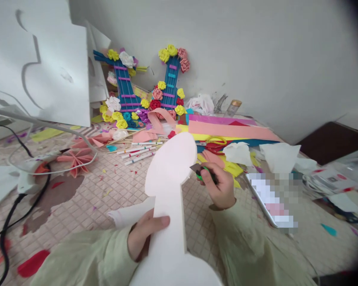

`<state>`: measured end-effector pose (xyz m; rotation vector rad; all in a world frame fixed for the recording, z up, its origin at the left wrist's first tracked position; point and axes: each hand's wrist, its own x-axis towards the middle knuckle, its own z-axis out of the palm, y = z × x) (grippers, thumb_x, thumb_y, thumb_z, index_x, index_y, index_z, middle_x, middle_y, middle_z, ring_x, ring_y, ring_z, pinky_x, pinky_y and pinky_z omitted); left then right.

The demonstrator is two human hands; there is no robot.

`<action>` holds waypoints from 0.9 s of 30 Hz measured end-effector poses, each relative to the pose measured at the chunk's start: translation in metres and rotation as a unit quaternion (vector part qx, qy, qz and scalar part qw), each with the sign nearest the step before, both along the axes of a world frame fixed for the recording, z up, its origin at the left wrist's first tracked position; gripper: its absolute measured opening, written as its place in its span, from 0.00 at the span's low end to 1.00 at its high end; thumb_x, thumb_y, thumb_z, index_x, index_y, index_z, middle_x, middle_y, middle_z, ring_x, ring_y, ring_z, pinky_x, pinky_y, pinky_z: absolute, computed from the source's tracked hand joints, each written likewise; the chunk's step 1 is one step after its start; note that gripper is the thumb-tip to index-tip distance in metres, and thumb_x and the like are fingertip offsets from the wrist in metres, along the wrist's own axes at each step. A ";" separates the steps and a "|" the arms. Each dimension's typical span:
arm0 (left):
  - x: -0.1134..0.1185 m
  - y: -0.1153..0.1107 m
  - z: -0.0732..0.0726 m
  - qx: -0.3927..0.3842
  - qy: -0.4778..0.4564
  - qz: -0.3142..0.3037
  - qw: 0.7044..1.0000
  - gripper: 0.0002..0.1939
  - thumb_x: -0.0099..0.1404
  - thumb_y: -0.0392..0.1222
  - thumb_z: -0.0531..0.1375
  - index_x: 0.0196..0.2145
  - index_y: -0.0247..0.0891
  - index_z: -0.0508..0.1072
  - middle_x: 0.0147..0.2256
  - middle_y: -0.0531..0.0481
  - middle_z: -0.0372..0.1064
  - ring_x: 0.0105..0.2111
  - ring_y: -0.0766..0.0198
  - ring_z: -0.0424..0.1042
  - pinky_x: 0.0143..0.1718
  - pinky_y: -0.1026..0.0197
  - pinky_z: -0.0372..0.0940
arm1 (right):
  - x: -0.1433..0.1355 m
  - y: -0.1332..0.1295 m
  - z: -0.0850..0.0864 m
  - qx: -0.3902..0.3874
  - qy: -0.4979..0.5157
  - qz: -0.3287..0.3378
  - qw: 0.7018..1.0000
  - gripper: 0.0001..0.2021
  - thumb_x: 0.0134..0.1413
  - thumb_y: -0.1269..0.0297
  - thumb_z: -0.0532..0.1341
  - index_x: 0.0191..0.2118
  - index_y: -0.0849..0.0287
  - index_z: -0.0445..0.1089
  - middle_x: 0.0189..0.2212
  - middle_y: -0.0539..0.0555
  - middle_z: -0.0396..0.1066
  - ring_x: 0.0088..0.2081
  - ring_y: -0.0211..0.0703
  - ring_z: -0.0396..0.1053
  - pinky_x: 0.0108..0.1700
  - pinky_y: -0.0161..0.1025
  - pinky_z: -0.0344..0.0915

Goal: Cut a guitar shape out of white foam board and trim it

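Observation:
A white foam board cutout (170, 171) in the outline of a guitar stands tilted up in front of me, its broad body running off the bottom of the view. My left hand (149, 230) grips the neck from the left, thumb on the front face and fingers hidden behind. Closed in my right hand (216, 184) is a utility knife (201, 171), dark and green, with its blade out. The blade points left, close to the right edge of the cutout's rounded head; whether it touches cannot be told.
Two paper-flower guitars (127, 89) lean at the wall. Coloured paper sheets (226, 129), red scissors (214, 147) and several marker pens (140, 155) lie behind the cutout. A phone (270, 200) rests at right. A power strip (32, 174) with cables and a large white board (38, 59) occupy the left.

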<state>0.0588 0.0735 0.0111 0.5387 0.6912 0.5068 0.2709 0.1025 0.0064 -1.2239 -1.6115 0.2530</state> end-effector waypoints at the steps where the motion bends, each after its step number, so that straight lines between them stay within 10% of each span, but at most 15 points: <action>1: 0.001 -0.002 0.002 0.003 0.004 0.001 1.000 0.19 0.40 0.49 0.69 0.27 0.33 0.74 0.20 0.52 0.70 0.19 0.70 0.65 0.20 0.70 0.57 | -0.001 -0.001 0.001 0.012 -0.013 -0.003 1.000 0.05 0.53 0.64 0.55 0.33 0.58 0.66 0.20 0.47 0.67 0.19 0.32 0.64 0.22 0.30 0.61; 27: 0.005 -0.008 -0.013 0.102 0.067 0.024 0.992 0.24 0.48 0.60 0.60 0.25 0.32 0.70 0.17 0.51 0.64 0.17 0.69 0.61 0.20 0.67 0.54 | -0.003 -0.006 0.010 0.108 -0.150 -0.020 0.983 0.04 0.52 0.67 0.55 0.29 0.58 0.66 0.19 0.49 0.68 0.20 0.34 0.64 0.24 0.31 0.60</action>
